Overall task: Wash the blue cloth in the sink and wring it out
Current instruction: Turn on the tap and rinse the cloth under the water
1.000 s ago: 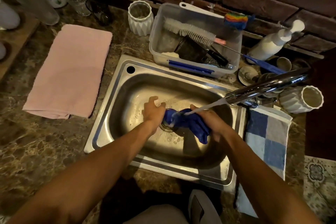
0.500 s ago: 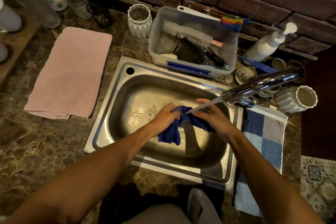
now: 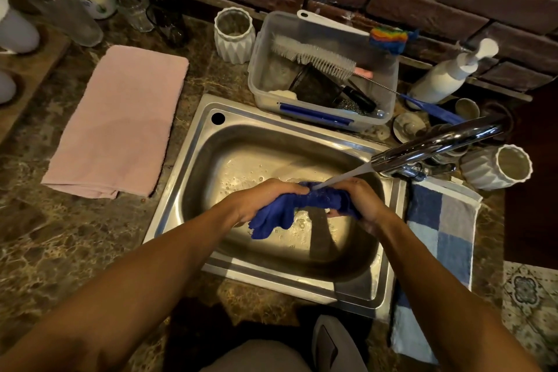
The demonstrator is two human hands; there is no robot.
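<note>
Cloth (image 3: 305, 205) raised, now lying left-right

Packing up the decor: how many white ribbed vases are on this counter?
2. One white ribbed vase stands behind the sink, left of the clear tub; the other vase lies tipped beside the faucet. More may be hidden.

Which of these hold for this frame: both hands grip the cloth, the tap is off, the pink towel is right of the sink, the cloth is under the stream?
1. Both the left hand and right hand grip the blue cloth. True.
2. The tap is off. False: water runs from it.
3. The pink towel lies right of the sink. False: it lies on the left.
4. The stream lands on the cloth. True.
</note>
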